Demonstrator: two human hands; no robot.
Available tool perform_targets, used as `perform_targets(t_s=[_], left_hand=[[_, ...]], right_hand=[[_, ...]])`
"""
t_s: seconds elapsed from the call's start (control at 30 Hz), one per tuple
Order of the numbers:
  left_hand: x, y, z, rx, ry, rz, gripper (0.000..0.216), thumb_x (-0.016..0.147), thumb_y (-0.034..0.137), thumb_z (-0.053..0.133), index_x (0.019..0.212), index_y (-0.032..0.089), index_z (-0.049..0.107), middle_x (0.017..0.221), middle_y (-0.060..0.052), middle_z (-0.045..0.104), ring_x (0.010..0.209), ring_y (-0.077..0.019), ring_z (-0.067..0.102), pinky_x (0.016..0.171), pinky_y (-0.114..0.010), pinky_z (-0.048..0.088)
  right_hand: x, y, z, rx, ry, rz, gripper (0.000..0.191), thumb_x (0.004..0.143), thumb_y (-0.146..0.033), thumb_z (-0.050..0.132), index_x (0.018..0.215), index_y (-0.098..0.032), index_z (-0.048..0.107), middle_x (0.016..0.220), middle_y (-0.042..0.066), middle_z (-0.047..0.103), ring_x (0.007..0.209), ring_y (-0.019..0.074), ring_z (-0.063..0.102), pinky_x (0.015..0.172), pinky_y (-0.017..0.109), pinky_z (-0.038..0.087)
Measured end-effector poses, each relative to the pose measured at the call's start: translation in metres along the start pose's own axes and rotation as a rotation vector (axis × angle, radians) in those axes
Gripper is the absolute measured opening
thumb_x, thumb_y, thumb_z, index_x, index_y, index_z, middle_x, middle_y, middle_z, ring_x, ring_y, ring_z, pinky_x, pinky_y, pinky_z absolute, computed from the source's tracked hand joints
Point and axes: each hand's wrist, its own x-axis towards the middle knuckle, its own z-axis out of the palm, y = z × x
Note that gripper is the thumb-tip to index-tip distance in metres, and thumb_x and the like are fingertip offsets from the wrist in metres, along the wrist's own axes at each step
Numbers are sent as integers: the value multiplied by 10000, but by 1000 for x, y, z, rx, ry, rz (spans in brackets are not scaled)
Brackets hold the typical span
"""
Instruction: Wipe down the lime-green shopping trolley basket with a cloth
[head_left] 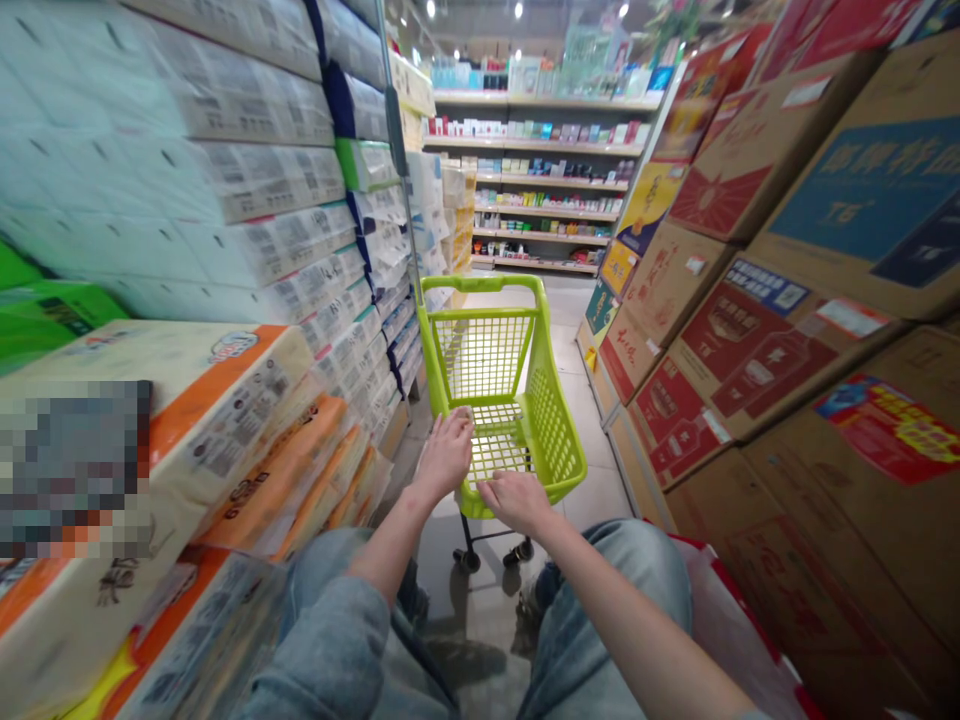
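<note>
In front of my knees stands a small lime-green shopping cart (559, 440) with mesh sides and black wheels. My left hand (448, 452) is closed over the cart's left rim near the back corner. My right hand (517, 500) curls over the near rim, with its fingers partly hidden from me. Bare mesh shows across the basket's floor. A tall thin pole (397, 130) rises at the cart's far left corner, with a dark sleeve partway up.
Stacked tissue packs (255, 170) wall the left side, with orange-and-cream packs (247, 440) close to my left arm. Printed cardboard cartons (757, 340) rise on the right. Shelves (540, 145) of small boxed goods stand beyond the tiled aisle (574, 375).
</note>
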Motion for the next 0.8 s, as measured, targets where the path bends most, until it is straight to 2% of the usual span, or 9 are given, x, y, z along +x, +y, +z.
perform_targets(t_s=[0.17, 0.27, 0.4, 0.57, 0.8], left_hand=[[-31, 20, -2, -56, 9, 133, 348, 913, 217, 364, 1210, 171, 539, 1229, -81, 571, 1350, -208, 317, 1159, -444, 207], [-38, 27, -5, -53, 10, 173, 338, 932, 255, 350, 1200, 164, 535, 1202, -81, 583, 1329, -204, 343, 1154, -437, 212], [-28, 29, -10, 27, -36, 213, 315, 935, 293, 352, 1053, 164, 614, 1093, -91, 630, 1144, -205, 506, 1131, -454, 226], [-9, 30, -9, 100, -83, 230, 379, 924, 254, 345, 740, 170, 666, 732, -74, 664, 819, -194, 576, 1054, -447, 300], [0, 32, -3, 92, -100, 180, 407, 897, 251, 373, 656, 152, 686, 686, -113, 673, 736, -206, 570, 846, -406, 391]], right_hand=[[-1, 7, 0, 12, -32, 86, 659, 968, -471, 165, 840, -148, 724, 853, 124, 718, 818, 221, 673, 720, 292, 444], [1, 13, -2, 67, -78, 125, 634, 968, -464, 186, 844, -151, 723, 890, 136, 719, 865, 229, 670, 736, 293, 442], [7, 21, -6, 163, -146, 179, 565, 964, -452, 228, 861, -184, 715, 933, 107, 718, 889, 209, 660, 711, 271, 423], [17, 24, -6, 171, -130, 253, 493, 946, -438, 294, 835, -200, 711, 920, 92, 716, 851, 197, 659, 646, 257, 401], [29, 24, -4, 194, -102, 391, 476, 923, -450, 305, 876, -208, 712, 959, 109, 713, 873, 216, 665, 659, 275, 429]])
